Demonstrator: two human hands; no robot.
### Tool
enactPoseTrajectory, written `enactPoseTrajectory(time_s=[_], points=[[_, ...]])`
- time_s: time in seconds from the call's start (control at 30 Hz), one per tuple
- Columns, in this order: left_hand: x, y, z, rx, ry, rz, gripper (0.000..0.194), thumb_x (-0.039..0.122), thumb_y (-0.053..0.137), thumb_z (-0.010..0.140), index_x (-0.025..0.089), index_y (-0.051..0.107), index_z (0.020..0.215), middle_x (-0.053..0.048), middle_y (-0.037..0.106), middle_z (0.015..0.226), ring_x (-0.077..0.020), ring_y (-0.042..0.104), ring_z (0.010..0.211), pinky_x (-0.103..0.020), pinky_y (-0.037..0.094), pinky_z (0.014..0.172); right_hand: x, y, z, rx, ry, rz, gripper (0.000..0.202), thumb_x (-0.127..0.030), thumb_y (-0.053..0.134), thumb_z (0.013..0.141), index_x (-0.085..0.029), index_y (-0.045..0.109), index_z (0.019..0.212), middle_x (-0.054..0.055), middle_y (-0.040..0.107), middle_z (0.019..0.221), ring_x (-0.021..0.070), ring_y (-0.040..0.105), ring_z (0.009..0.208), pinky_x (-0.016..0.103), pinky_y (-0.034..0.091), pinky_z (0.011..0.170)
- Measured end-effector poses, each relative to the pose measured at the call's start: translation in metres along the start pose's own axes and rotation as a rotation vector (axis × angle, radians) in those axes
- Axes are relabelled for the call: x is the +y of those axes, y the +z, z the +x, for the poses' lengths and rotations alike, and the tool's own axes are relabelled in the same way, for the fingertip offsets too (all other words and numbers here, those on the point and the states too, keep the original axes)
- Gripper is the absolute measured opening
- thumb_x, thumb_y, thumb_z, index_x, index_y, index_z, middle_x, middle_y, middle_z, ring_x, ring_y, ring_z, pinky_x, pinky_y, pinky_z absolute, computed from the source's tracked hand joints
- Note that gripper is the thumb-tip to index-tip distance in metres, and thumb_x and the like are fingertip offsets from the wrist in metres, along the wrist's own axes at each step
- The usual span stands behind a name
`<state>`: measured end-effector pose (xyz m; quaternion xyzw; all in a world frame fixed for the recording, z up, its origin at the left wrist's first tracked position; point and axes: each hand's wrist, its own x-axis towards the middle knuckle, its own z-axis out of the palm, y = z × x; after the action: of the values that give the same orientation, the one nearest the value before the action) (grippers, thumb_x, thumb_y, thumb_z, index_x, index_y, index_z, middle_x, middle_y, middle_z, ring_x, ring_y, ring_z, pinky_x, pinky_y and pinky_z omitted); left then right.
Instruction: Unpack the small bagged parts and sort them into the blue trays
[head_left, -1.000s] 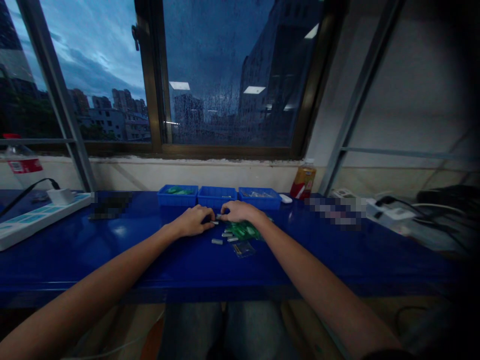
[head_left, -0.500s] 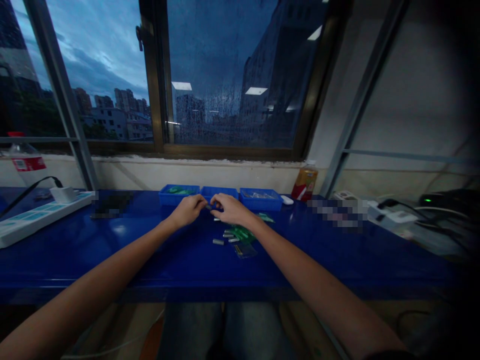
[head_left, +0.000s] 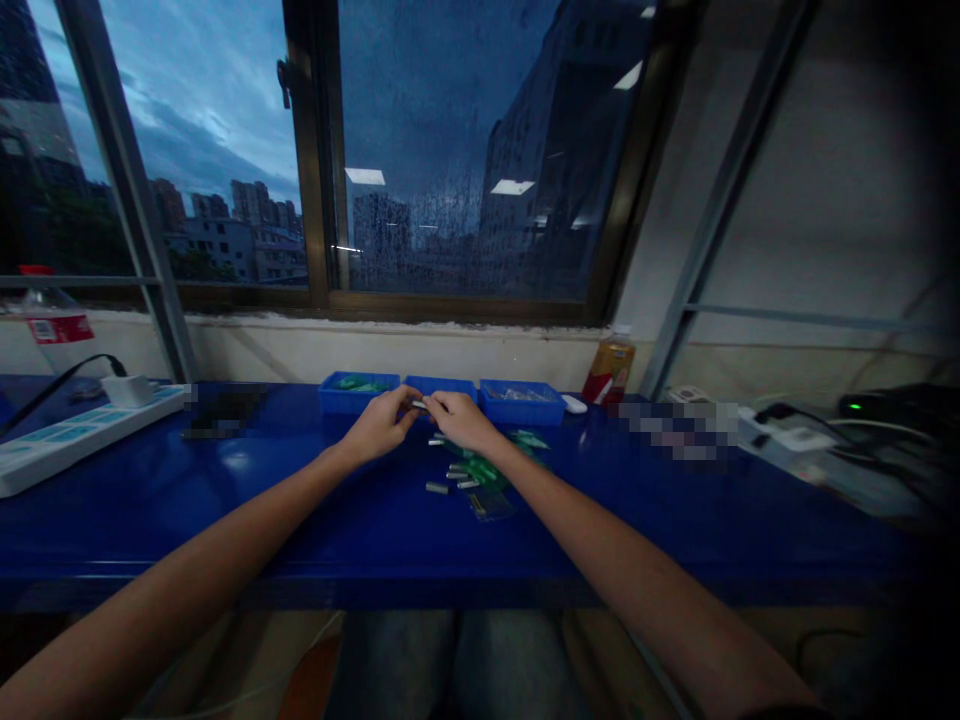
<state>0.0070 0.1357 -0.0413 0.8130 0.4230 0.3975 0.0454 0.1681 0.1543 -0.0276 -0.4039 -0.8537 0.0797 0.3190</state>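
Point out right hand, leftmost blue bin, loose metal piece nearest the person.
right hand (head_left: 463,421): head view, back of hand
leftmost blue bin (head_left: 346,402): head view, front wall
loose metal piece (head_left: 437,488): head view, its side

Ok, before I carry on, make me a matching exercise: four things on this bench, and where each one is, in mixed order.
Things
1. silver piece nearest the blue trays
2. power strip
3. amber bottle
4. loose green pile

Places
A. near the wall, right of the blue trays
B. on the table, beside small silver cylinders
C. between the left hand and the right hand
D. at the far left of the table

Pairs: 1-C; 2-D; 3-A; 4-B
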Motion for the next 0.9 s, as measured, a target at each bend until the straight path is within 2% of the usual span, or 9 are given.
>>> enactPoseTrajectory(time_s=[0.1,0.2,0.27,0.43,0.6,0.67,0.77,0.9], points=[[0.0034,-0.0024,-0.0001,0.023,0.011,0.05,0.019,0.027,0.043,0.082,0.015,0.055,0.091,-0.005,0.062,0.08,-0.0162,0.056,0.072,-0.026,0.041,0.065,-0.0003,-0.0006,-0.0015,0.018,-0.013,0.004,0.034,-0.033,0.034,0.088,-0.015,0.056,0.068,-0.001,0.053,0.059,0.0099,0.047,0.058,0.021,0.029,0.055],[0.0043,-0.0047,0.0004,0.034,-0.033,0.063,0.023,0.029,0.038,0.084,0.015,0.056,0.088,-0.004,0.062,0.078,-0.0157,0.055,0.068,-0.026,0.04,0.063,0.0005,0.0011,-0.004,0.088,-0.085,0.02,0.02,-0.034,0.047,0.082,-0.017,0.054,0.091,-0.002,0.054,0.067,0.0107,0.049,0.062,0.021,0.033,0.058],[0.0044,-0.0057,0.0009,0.027,-0.058,0.085,0.027,0.03,0.034,0.086,0.015,0.057,0.082,-0.004,0.061,0.073,-0.0153,0.054,0.065,-0.026,0.038,0.062,0.0006,0.0016,-0.0053,0.139,-0.142,0.017,0.025,-0.029,0.053,0.077,-0.018,0.051,0.099,-0.001,0.054,0.074,0.0114,0.049,0.067,0.021,0.036,0.062],[0.0055,-0.0058,0.0008,-0.023,-0.093,0.073,0.039,0.035,0.026,0.088,0.015,0.055,0.071,-0.003,0.06,0.066,-0.0149,0.054,0.062,-0.026,0.038,0.06,-0.0008,-0.0014,-0.0053,0.168,-0.215,-0.021,0.008,-0.024,0.049,0.08,-0.018,0.053,0.084,0.002,0.053,0.08,0.0122,0.049,0.073,0.022,0.037,0.067],[0.0039,-0.0042,-0.0001,0.054,-0.051,-0.009,0.027,0.035,0.041,0.083,0.015,0.053,0.097,-0.003,0.062,0.077,-0.0145,0.056,0.067,-0.024,0.04,0.061,0.0006,-0.0019,-0.0012,0.167,-0.175,-0.048,0.023,-0.026,0.039,0.087,-0.016,0.052,0.07,0.001,0.051,0.071,0.0115,0.048,0.07,0.022,0.035,0.065],[0.0034,-0.004,-0.0002,0.068,-0.023,-0.025,0.026,0.033,0.045,0.081,0.015,0.052,0.098,-0.003,0.061,0.078,-0.0139,0.056,0.067,-0.023,0.041,0.061,0.0017,-0.0015,0.0001,0.157,-0.161,-0.071,0.029,-0.027,0.035,0.088,-0.016,0.051,0.066,0.001,0.049,0.067,0.0115,0.048,0.068,0.023,0.034,0.064],[0.0043,-0.0047,-0.0004,0.07,-0.018,-0.006,0.024,0.034,0.043,0.082,0.015,0.054,0.093,-0.002,0.06,0.075,-0.0135,0.054,0.065,-0.023,0.04,0.06,0.0015,-0.0016,-0.0007,0.16,-0.166,-0.045,0.026,-0.029,0.036,0.088,-0.016,0.053,0.072,0.001,0.051,0.07,0.0118,0.048,0.069,0.023,0.035,0.066],[0.0062,-0.0065,-0.0002,0.063,-0.046,0.037,0.029,0.035,0.036,0.085,0.015,0.056,0.088,-0.002,0.061,0.075,-0.0143,0.054,0.066,-0.025,0.04,0.062,-0.0012,-0.002,-0.0037,0.183,-0.217,0.014,0.014,-0.028,0.047,0.083,-0.017,0.053,0.089,0.002,0.053,0.082,0.0119,0.05,0.075,0.022,0.037,0.07]])
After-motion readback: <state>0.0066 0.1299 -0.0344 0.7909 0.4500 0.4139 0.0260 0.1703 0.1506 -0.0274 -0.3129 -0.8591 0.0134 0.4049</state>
